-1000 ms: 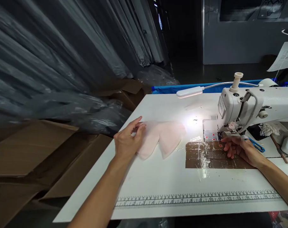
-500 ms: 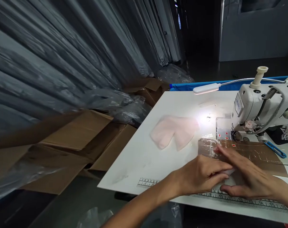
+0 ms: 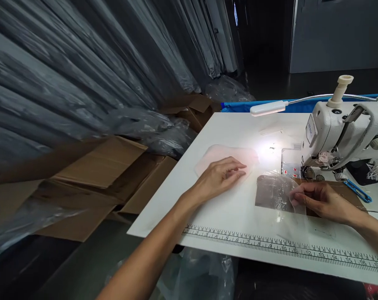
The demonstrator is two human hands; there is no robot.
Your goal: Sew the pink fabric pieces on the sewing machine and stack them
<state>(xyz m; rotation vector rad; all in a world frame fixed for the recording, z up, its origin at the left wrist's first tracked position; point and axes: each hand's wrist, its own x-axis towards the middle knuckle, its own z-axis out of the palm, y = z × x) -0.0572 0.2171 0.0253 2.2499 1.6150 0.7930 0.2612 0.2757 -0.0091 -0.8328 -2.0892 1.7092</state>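
Observation:
My left hand (image 3: 225, 175) is over the pale pink fabric piece (image 3: 212, 155) on the white table, fingers apart and slightly curled, nothing held. Between the thumb and fingers of my right hand (image 3: 317, 200) is the edge of a thin sheer piece (image 3: 290, 193). That sheer piece lies partly over a brown, tape-covered sheet (image 3: 267, 191) in front of the sewing machine (image 3: 329, 129). Its lower part hangs faintly over the white tabletop.
A lamp (image 3: 268, 108) glows over the white table (image 3: 164, 208). A blue thread snipper (image 3: 357, 191) rests right of the brown sheet. A printed ruler (image 3: 270, 246) runs along the front edge. Cardboard boxes (image 3: 98, 166) and plastic bags (image 3: 157, 129) stand at left.
My hands have parted. The left moved left onto the pink fabric; the right now draws the sheer piece over the brown sheet. The view has shifted slightly.

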